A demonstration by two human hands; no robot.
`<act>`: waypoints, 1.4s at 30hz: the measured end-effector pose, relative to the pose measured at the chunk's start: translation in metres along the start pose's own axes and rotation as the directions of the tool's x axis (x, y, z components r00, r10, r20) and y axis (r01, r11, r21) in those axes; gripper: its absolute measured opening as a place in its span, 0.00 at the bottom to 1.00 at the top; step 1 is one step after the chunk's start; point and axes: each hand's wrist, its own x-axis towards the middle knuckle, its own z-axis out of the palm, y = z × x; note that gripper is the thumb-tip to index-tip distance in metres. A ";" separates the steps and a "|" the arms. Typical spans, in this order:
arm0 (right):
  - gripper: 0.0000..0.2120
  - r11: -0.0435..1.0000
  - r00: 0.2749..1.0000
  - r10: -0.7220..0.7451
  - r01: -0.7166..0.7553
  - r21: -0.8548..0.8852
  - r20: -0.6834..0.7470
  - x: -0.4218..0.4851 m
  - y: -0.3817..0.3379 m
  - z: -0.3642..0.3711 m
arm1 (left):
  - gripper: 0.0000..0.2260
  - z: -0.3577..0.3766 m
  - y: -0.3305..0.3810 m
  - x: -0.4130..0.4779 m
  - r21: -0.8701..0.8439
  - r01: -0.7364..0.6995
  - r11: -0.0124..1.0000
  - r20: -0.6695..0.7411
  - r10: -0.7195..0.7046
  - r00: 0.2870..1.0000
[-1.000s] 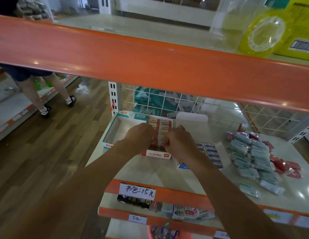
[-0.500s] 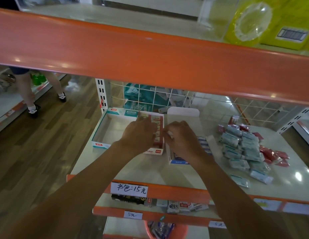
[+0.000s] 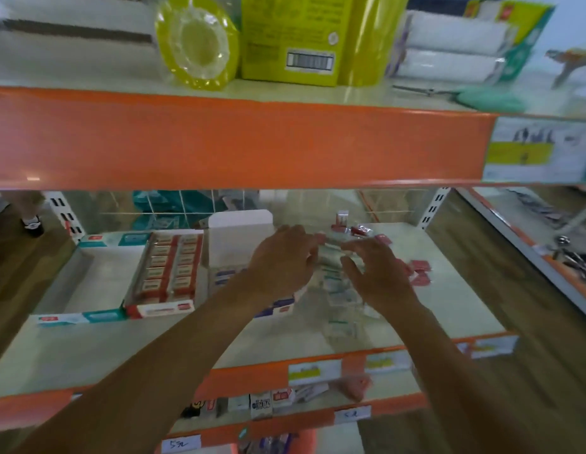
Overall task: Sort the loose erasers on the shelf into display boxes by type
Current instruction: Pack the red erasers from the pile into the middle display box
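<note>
1. Now both hands are over the loose erasers [image 3: 338, 291] on the shelf's right side. The left hand [image 3: 281, 260] is curled (too blurry to tell if it holds one), and the right hand [image 3: 380, 273] is spread loose.
2. The bare shelf [image 3: 154, 348] runs to its orange edge.
3. A low tag [image 3: 180, 444] seems to read "5元".

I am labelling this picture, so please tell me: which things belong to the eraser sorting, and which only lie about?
Job: loose wrapped erasers, red erasers, red display box, teal display box, left hand, right hand.
Lying about: yellow tape roll, yellow package, pack of white rolls, all on the upper shelf.
</note>
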 end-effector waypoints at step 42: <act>0.17 1.000 0.995 -0.015 0.017 0.022 -0.102 -0.003 0.064 -0.035 | 0.07 0.047 0.062 0.063 0.123 0.030 0.992 0.094 -0.042 0.995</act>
